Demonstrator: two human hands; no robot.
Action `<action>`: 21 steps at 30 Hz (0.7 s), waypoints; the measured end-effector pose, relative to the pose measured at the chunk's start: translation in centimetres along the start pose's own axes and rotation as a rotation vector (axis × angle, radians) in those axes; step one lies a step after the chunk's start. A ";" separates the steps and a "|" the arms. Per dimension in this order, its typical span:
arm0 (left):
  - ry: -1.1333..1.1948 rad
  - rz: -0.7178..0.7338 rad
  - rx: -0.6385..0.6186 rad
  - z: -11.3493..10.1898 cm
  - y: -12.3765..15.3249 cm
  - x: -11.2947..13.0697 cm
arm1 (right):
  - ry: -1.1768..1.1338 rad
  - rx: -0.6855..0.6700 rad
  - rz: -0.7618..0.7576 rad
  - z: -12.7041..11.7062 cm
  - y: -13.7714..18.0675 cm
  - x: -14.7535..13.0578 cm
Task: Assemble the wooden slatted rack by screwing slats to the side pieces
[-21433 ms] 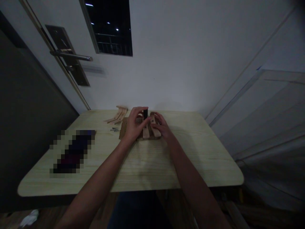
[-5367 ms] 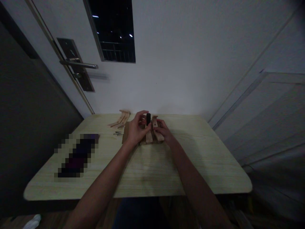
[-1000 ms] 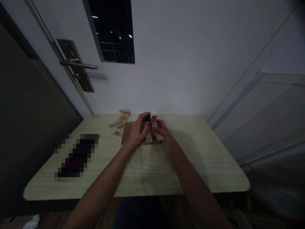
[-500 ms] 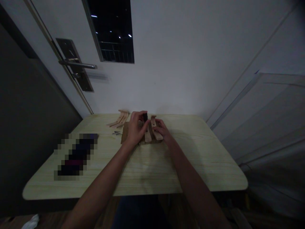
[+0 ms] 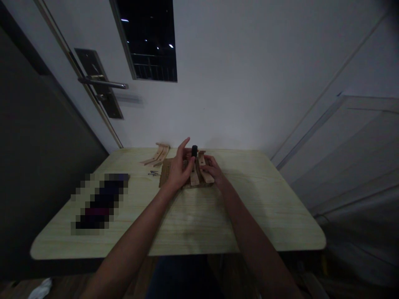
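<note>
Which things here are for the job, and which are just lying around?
For the job:
black handle, in the left hand
strip beneath it
second strip, in the right hand
brown board underneath
probably the screws and spare strips

Just lying around, it seems:
dark pixelated thing
white thing on the floor

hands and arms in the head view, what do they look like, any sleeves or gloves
The left hand and right hand are ungloved. Both forearms are bare, with no sleeve or watch visible. It is too dim to rule out rings. Dark blue clothing shows at the bottom.
</note>
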State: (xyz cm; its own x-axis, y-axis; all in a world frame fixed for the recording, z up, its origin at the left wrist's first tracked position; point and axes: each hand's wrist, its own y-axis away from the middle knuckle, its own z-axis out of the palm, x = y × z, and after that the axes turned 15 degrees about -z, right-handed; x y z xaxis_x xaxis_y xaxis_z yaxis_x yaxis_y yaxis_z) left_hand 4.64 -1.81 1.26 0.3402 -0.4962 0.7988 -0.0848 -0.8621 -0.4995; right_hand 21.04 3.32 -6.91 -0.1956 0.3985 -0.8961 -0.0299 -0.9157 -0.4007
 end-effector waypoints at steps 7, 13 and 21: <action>-0.048 -0.010 -0.015 -0.2 0.1 0.5 | -0.043 -0.004 0.005 0.0 0.1 -0.1; -0.131 0.080 0.038 -0.1 -0.1 0.6 | -0.047 0.000 0.006 0.1 0.1 -0.3; -0.159 0.123 0.134 0.2 -0.5 -0.2 | 0.007 0.018 0.008 0.1 0.0 -0.3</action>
State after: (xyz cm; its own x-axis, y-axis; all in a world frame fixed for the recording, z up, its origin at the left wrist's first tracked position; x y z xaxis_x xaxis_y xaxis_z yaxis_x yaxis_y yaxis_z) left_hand 4.75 -1.29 1.26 0.4792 -0.5649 0.6718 -0.0130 -0.7699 -0.6381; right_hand 20.96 3.23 -6.63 -0.1892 0.3916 -0.9005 -0.0463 -0.9196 -0.3902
